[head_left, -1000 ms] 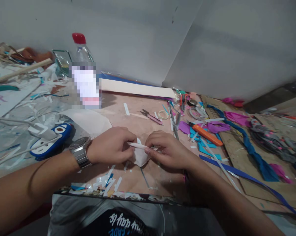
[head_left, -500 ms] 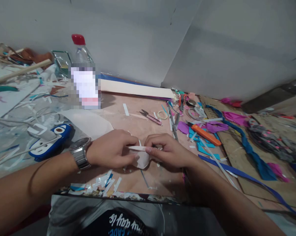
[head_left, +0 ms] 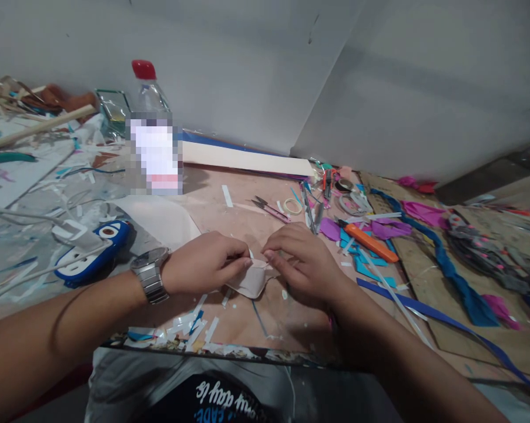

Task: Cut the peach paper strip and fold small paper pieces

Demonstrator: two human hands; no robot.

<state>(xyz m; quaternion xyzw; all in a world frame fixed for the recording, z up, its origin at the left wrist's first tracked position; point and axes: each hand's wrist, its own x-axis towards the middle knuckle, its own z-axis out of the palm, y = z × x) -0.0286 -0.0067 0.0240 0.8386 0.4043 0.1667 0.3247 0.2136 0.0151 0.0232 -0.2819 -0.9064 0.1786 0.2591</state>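
Between my two hands is a small white piece (head_left: 250, 281) that looks like folded paper or thin sheet, with a rounded lower edge hanging toward me. My left hand (head_left: 212, 261), with a metal watch at the wrist, pinches its upper left edge between thumb and fingertips. From the other side my right hand (head_left: 298, 261) pinches the upper right edge, thumb and forefinger close together. A larger white sheet (head_left: 159, 220) lies beyond my left hand. Past the hands rest thread snips (head_left: 271, 208) and a cream tape ring (head_left: 292, 206).
An orange utility knife (head_left: 371, 242) lies right among blue and purple scraps. A blue power strip (head_left: 95, 252) with cables sits left. A red-capped bottle (head_left: 150, 97) stands behind a blurred bright panel (head_left: 157, 155). Paper strips (head_left: 190, 326) litter the front edge.
The flat folded edge across the top of the white piece has turned, and more of its face shows. My right fingers have lifted and spread slightly; the view shifted a little.
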